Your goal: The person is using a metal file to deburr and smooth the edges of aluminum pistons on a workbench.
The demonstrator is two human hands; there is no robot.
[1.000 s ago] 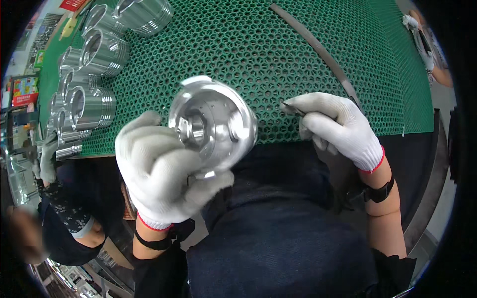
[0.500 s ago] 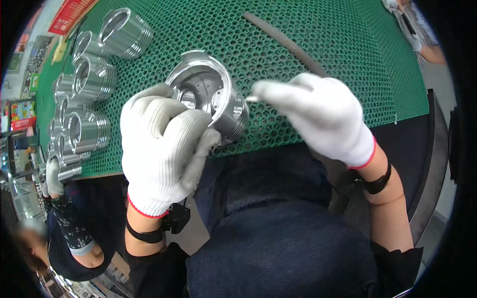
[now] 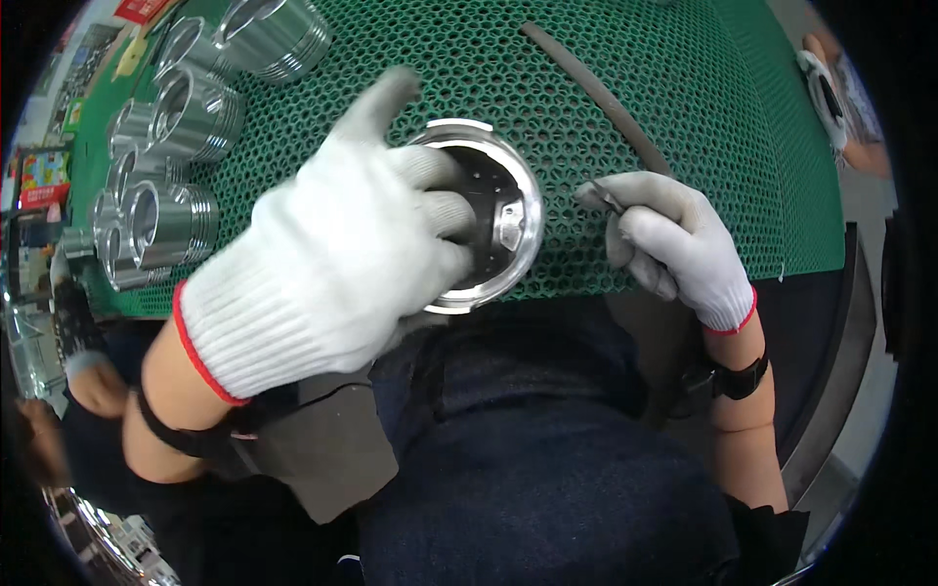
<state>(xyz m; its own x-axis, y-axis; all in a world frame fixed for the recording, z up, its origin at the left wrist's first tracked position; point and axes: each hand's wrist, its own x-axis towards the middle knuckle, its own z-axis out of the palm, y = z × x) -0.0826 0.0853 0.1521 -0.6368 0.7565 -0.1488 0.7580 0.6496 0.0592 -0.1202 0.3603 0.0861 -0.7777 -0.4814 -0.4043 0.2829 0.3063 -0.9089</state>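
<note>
A silver metal piston (image 3: 529,210) stands with its open end facing up on the green mesh mat. My left hand (image 3: 337,244), in a white knit glove, grips its left side. Several fingers reach inside the opening, the index finger sticks out beyond the rim, and the thumb is mostly hidden below. To the right of the piston and apart from it, my right hand (image 3: 664,234), also gloved, is closed in a pinch. A small, thin dark tool (image 3: 608,198) shows between thumb and forefinger; its kind is unclear.
More silver pistons (image 3: 195,112) stand grouped at the left of the green mesh mat (image 3: 684,78). A long, dark, flat file-like bar (image 3: 591,88) lies beyond my right hand. Another person's gloved hand (image 3: 821,93) shows at the far right, and part of another person at the left edge.
The piston, tilted before, now has its opening facing up. My left hand has shifted its hold, with fingers now inside. My right hand has drawn its fingers in around the small tool.
</note>
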